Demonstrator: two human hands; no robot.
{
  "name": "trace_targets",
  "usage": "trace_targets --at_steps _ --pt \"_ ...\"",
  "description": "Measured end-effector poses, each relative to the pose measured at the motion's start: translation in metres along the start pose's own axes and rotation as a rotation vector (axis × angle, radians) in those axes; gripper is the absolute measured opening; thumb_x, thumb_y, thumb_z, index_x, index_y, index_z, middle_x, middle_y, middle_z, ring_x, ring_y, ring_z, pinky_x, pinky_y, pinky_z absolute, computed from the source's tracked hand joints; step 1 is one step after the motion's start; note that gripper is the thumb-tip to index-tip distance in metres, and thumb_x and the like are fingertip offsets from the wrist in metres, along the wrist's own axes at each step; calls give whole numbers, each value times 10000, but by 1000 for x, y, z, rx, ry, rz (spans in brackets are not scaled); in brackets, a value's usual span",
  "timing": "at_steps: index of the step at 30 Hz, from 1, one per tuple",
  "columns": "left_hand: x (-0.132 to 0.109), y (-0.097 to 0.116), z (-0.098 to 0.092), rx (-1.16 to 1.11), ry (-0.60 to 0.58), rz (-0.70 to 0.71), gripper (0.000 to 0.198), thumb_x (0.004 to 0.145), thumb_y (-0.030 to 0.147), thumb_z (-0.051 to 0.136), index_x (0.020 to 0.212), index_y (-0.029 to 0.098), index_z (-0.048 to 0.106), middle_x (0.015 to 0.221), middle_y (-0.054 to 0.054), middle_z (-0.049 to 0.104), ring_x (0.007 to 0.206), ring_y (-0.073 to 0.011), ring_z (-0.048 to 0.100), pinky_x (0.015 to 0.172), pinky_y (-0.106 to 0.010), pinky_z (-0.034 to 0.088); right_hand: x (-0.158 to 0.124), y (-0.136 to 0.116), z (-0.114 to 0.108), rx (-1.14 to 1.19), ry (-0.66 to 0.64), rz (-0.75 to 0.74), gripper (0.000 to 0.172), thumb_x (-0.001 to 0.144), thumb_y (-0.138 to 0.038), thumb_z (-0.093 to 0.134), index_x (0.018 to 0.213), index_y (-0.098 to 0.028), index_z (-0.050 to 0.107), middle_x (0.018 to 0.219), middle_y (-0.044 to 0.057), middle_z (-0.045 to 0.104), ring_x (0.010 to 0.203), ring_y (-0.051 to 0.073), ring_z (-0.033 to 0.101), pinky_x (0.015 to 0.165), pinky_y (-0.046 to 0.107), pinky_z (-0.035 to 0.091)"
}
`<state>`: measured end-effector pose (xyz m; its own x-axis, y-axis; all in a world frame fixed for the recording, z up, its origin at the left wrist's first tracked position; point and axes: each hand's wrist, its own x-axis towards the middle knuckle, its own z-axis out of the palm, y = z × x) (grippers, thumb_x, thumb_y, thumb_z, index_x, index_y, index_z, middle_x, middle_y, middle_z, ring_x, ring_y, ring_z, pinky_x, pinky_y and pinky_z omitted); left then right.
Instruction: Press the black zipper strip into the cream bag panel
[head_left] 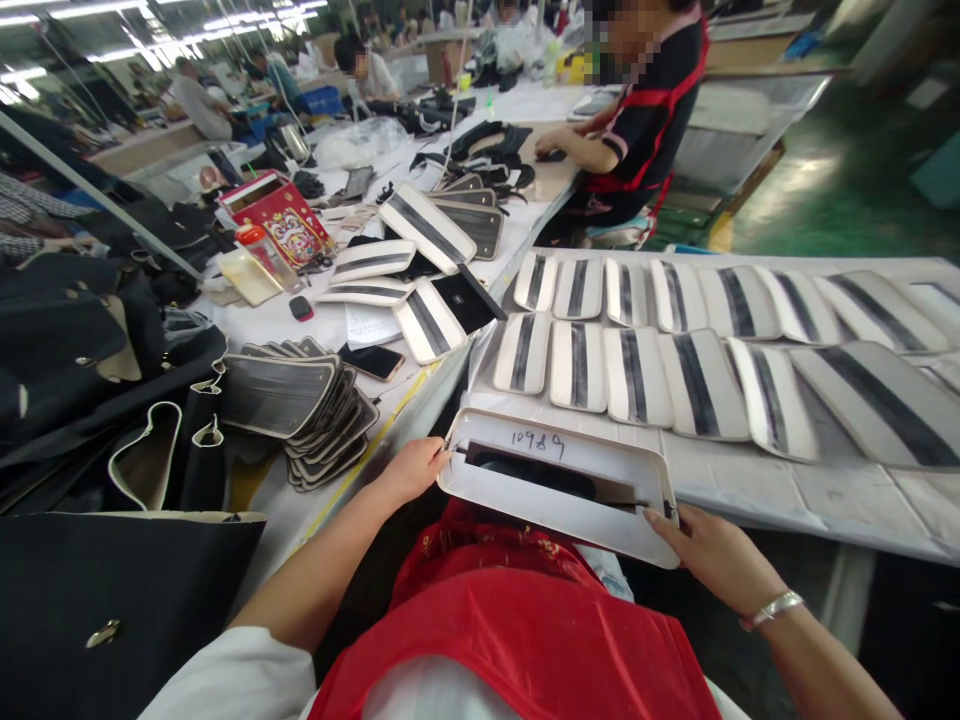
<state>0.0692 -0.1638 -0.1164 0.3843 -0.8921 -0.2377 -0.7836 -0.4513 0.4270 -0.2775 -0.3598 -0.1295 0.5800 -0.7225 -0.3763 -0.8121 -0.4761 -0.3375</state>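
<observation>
We hold a white rounded panel [559, 482] with a long dark slot across its middle and the handwritten figures "10989" near its far edge. It lies flat, just above the red apron [517, 620], at the near edge of the right-hand table [787, 490]. Our left hand [411, 470] closes its fingers on the panel's left end; our right hand [709, 550], a silver bracelet [772, 608] at its wrist, closes its fingers on the near right corner. Both hands are thus narrow, each pinching the same panel.

Beyond the panel, on the right-hand table, we see two rows of white pieces with dark central stripes [675, 340] laid side by side, some overlapping. To the left, on the long table, a fanned stack of grey-faced pieces [300, 410] sits near a smartphone [373, 360]; further off lie more striped pieces [420, 240] and a red printed box [281, 215]. Dark bag parts [90, 360] fill the near left. At the far end of the long table another person in a dark top with red trim [645, 110] rests a hand on the tabletop.
</observation>
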Motion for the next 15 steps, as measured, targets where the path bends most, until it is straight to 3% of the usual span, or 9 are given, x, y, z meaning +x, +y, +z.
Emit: trace_targets --at_steps 6,15 --pt "-4 6 4 33 78 -42 276 891 245 356 652 170 473 664 -30 561 655 -149 511 615 -273 296 0 -3 2 -35 -25 89 342 876 -376 289 721 -194 534 778 91 642 722 214 598 626 286 386" --pt "-6 11 15 -3 122 -56 284 909 249 294 707 174 479 768 -64 594 740 -169 552 663 -281 334 -7 -10 -6 -21 2 91 374 851 -432 310 818 -205 606 838 102 677 806 259 636 683 328 440"
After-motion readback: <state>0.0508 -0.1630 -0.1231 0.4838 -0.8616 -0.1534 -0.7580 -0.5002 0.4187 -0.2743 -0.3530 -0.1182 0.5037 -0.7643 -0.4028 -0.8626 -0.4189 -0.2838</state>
